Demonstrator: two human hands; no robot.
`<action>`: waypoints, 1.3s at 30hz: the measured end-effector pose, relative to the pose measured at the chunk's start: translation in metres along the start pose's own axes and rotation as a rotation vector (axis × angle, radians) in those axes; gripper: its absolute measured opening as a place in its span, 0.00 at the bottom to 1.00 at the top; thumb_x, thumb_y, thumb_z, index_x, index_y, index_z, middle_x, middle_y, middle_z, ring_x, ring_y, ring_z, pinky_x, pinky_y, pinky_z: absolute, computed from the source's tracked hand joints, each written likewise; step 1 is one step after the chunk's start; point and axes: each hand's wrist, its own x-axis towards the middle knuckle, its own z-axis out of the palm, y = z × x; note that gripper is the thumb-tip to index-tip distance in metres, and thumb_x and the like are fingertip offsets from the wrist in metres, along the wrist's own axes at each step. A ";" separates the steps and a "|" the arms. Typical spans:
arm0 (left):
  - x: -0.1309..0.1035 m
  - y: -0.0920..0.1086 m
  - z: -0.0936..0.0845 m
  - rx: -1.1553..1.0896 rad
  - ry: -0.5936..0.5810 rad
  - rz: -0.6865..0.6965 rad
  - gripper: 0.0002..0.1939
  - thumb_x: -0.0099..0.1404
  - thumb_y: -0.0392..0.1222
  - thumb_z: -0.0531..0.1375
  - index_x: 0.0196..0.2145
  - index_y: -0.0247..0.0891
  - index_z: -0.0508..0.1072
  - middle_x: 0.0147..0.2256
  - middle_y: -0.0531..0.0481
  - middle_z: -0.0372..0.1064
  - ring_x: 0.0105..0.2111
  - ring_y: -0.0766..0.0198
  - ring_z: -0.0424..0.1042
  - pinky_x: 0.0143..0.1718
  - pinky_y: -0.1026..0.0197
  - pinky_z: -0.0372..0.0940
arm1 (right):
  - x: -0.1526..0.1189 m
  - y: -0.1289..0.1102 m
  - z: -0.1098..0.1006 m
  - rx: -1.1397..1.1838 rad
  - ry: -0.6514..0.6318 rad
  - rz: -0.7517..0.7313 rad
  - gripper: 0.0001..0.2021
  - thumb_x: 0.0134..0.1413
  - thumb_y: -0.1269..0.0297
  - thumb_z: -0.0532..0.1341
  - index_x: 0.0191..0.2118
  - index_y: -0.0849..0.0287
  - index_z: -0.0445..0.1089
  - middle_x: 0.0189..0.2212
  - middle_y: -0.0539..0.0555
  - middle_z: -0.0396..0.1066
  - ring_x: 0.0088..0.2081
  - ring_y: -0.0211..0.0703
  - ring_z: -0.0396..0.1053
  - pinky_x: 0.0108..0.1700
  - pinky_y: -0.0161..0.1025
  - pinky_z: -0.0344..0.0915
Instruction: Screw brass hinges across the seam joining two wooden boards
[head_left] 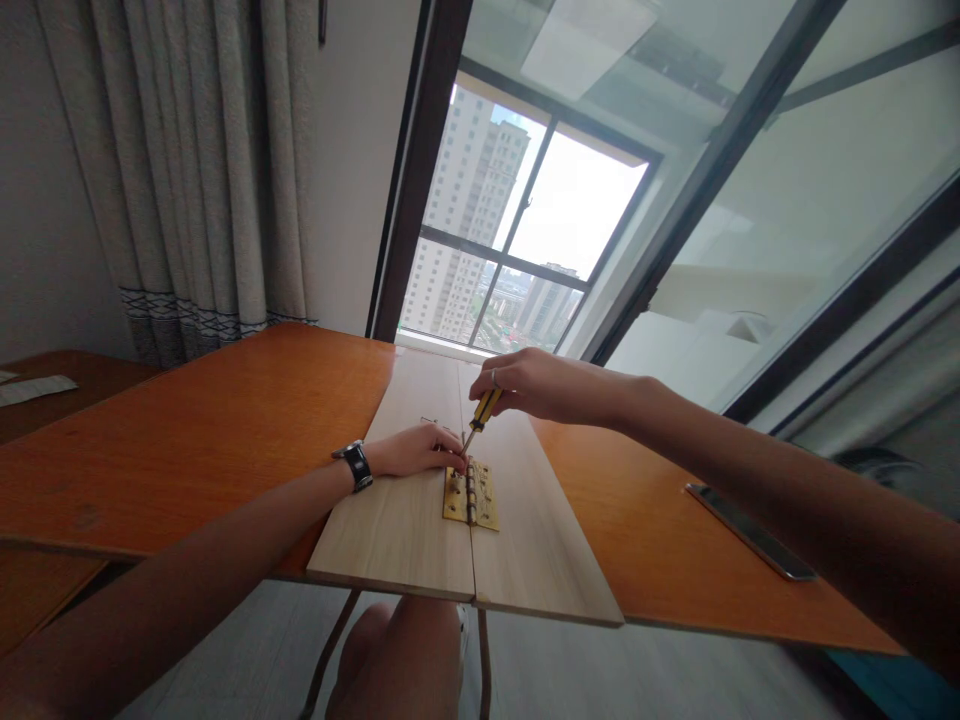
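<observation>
Two pale wooden boards [390, 535], laid edge to edge with a narrow seam, on an orange-brown wooden table [247, 440]; front ends reach the table's near edge. One brass butt hinge [472, 498], lying open across the seam toward the boards' near end, barrel along the join, a leaf on each board. One screwdriver [487, 406], yellow-and-black handle, shank slanting down to the hinge's far end. One right hand [521, 383], ringed, closed around that handle from above. One left hand [420, 449], black-strapped wristwatch [356, 466] at the wrist, resting on the left board, fingertips at the hinge's far end beside the shank; whether they pinch anything cannot be told, the spot being small and partly covered. One flat dark-screened device [750, 531], table's right side, below the right forearm.
</observation>
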 end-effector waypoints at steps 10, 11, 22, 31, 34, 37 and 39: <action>-0.001 -0.002 0.002 -0.042 -0.006 -0.025 0.13 0.69 0.46 0.61 0.36 0.35 0.81 0.36 0.47 0.79 0.39 0.62 0.75 0.46 0.64 0.64 | 0.017 -0.017 -0.007 -0.170 -0.084 0.180 0.12 0.64 0.58 0.61 0.41 0.61 0.78 0.30 0.57 0.79 0.31 0.45 0.74 0.33 0.39 0.62; -0.001 -0.002 0.002 -0.047 -0.010 -0.020 0.14 0.69 0.46 0.60 0.35 0.34 0.81 0.36 0.47 0.79 0.39 0.62 0.75 0.46 0.64 0.64 | 0.016 -0.017 -0.007 -0.158 -0.073 0.169 0.11 0.64 0.59 0.62 0.43 0.61 0.77 0.34 0.58 0.79 0.32 0.45 0.75 0.35 0.39 0.64; 0.000 -0.004 0.000 0.037 -0.021 0.004 0.12 0.70 0.42 0.59 0.35 0.34 0.80 0.35 0.47 0.78 0.39 0.62 0.74 0.45 0.65 0.63 | 0.003 -0.006 0.007 0.007 0.071 0.068 0.08 0.59 0.72 0.65 0.44 0.61 0.78 0.39 0.56 0.80 0.38 0.43 0.78 0.41 0.36 0.70; -0.001 -0.004 0.001 -0.012 -0.023 0.006 0.14 0.71 0.44 0.59 0.34 0.34 0.80 0.35 0.47 0.78 0.38 0.63 0.74 0.46 0.65 0.63 | 0.016 -0.016 0.011 -0.105 0.042 0.049 0.08 0.62 0.71 0.63 0.44 0.64 0.78 0.40 0.60 0.78 0.37 0.44 0.77 0.40 0.38 0.70; -0.001 -0.005 0.001 -0.027 -0.033 0.000 0.14 0.71 0.44 0.58 0.35 0.34 0.80 0.35 0.48 0.79 0.39 0.63 0.74 0.47 0.65 0.63 | 0.008 -0.012 0.008 -0.013 0.054 -0.059 0.10 0.59 0.72 0.64 0.46 0.61 0.77 0.48 0.60 0.75 0.42 0.43 0.76 0.45 0.38 0.71; 0.000 -0.005 0.000 -0.017 -0.045 -0.003 0.12 0.71 0.41 0.58 0.35 0.34 0.80 0.36 0.49 0.79 0.40 0.64 0.74 0.47 0.66 0.62 | 0.000 -0.004 0.003 0.011 0.063 -0.052 0.08 0.61 0.73 0.62 0.44 0.62 0.77 0.43 0.59 0.77 0.41 0.44 0.77 0.45 0.39 0.71; 0.000 -0.005 0.000 -0.009 -0.042 -0.019 0.11 0.70 0.39 0.58 0.35 0.34 0.80 0.36 0.49 0.79 0.39 0.64 0.75 0.46 0.66 0.62 | -0.001 -0.001 0.000 0.008 0.048 -0.025 0.07 0.63 0.72 0.61 0.43 0.62 0.77 0.39 0.57 0.78 0.39 0.43 0.77 0.44 0.38 0.71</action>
